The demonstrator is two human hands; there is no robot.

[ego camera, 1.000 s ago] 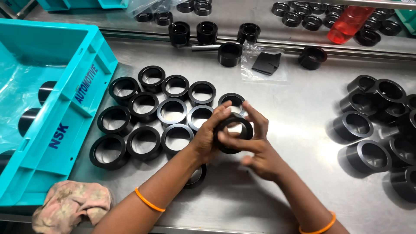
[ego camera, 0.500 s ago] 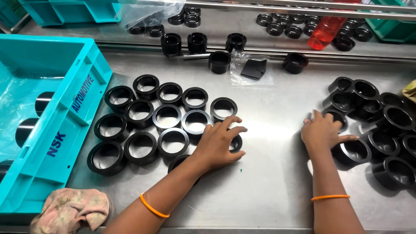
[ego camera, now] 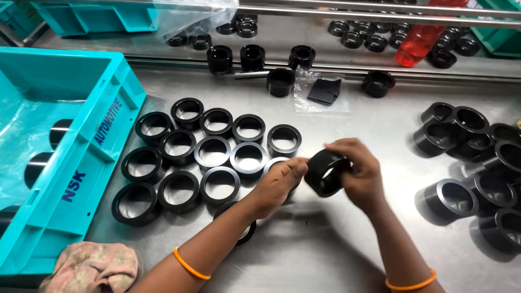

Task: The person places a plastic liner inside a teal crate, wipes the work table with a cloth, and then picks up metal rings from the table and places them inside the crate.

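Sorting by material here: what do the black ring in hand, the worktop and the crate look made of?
Ring: smooth black, satin sheen, likely plastic or coated metal; unclear which. Worktop: brushed steel, dull grey reflections. Crate: moulded teal plastic, ribbed walls.

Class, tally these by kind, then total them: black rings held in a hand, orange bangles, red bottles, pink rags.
Black ring in right hand: 1
Orange bangles: 2
Red bottle: 1
Pink rag: 1
Total: 5

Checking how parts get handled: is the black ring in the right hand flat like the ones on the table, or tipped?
Tipped. The ring, held off the table in the right hand, has its opening facing sideways towards the left hand, while the laid-out rings face up.
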